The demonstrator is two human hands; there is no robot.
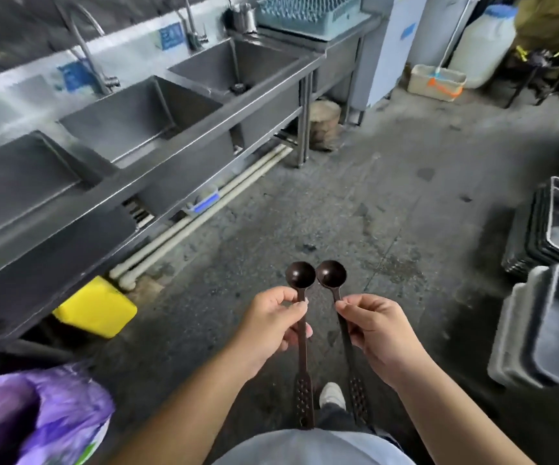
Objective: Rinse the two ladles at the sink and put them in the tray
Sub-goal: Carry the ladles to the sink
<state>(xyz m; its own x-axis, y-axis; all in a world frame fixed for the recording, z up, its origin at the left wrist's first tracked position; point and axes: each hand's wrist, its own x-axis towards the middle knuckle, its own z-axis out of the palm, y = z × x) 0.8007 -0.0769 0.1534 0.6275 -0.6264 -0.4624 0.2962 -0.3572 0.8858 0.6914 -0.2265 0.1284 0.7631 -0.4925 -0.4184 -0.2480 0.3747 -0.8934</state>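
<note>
I hold two dark brown long-handled ladles side by side over the concrete floor, bowls pointing away from me. My left hand [271, 323] grips the handle of the left ladle [300, 275]. My right hand [377, 333] pinches the handle of the right ladle [331, 273]. A steel sink unit with three basins [171, 156] runs along the left, with taps behind it. Stacked dark trays [539, 333] sit on the right. A blue-green dish rack [305, 15] stands at the far end of the counter.
A yellow bin [97, 308] sits under the sink and white pipes [204, 213] run along its base. A purple bag [36, 417] is at the lower left. A white jug [486, 41], a mop and a beige bucket [437, 82] stand at the back right.
</note>
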